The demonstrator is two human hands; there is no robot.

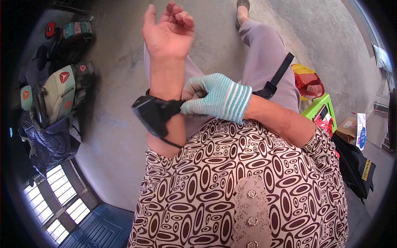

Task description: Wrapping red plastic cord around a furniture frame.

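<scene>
My bare left hand is raised with the palm up, thumb apart and fingers loosely curled, holding nothing. A bulky black device sits on the left wrist, and a thin cord runs from it around the forearm. My right hand wears a teal and white knitted glove. Its thumb and fingers pinch a black strap beside the device, and the fingertips hide part of the strap. Another black strap with a buckle stretches from near my right wrist across the thigh; how it is fastened is hidden.
At the left stands a scooter with a dark padded cover. A blue door is at lower left. To my right are a red and yellow bag, a green plastic stool or basket, a cardboard box and a black bag.
</scene>
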